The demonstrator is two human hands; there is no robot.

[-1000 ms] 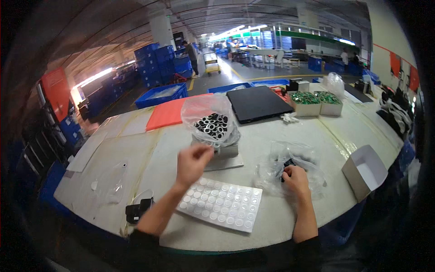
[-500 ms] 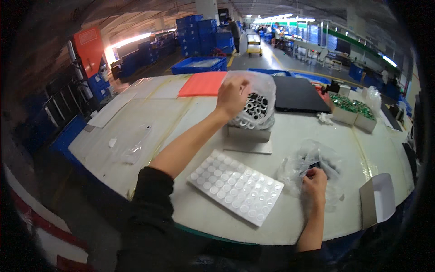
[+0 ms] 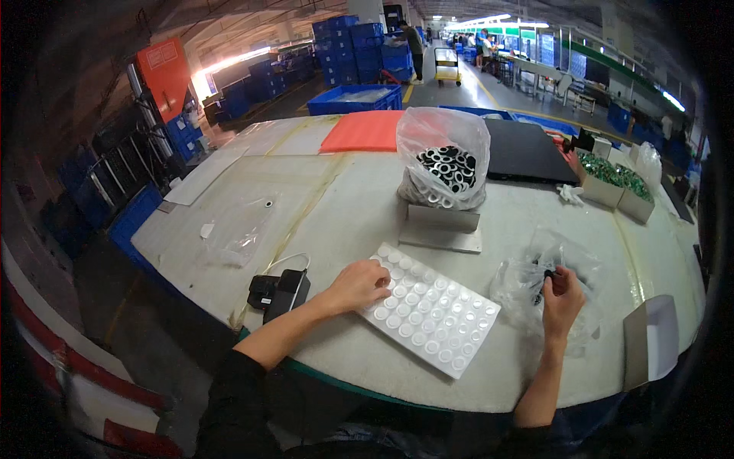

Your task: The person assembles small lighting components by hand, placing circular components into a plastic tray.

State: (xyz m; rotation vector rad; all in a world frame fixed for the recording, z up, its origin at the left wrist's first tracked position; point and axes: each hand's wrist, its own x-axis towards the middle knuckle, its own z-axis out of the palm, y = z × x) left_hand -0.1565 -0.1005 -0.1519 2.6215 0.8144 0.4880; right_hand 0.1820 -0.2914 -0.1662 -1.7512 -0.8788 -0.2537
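My left hand point(image 3: 356, 286) is at the left end of a white tray point(image 3: 451, 361) with rows of round pockets. Its fingers are pinched together; whatever they hold is too small or hidden to make out. At the right, my right hand point(image 3: 563, 297) pinches a small black part point(image 3: 549, 275) just above a crumpled clear plastic bag point(image 3: 511, 284) with dark contents. Beyond the tray, an open clear bag point(image 3: 413, 131) full of black and white rings point(image 3: 447, 168) leans on a grey stand point(image 3: 442, 235).
A black device with a cable point(image 3: 289, 294) lies left of my left forearm. One loose ring point(image 3: 268, 204) is near a flat plastic bag point(image 3: 238, 241). Red foam point(image 3: 359, 131), a black panel point(image 3: 527, 153), boxes of green parts point(image 3: 604, 187) and a white carton point(image 3: 651, 340) surround the work area.
My left hand has come from the ring bag down to the tray's left end. My right hand has risen slightly with a black part. The view has shifted, uncovering the black device.
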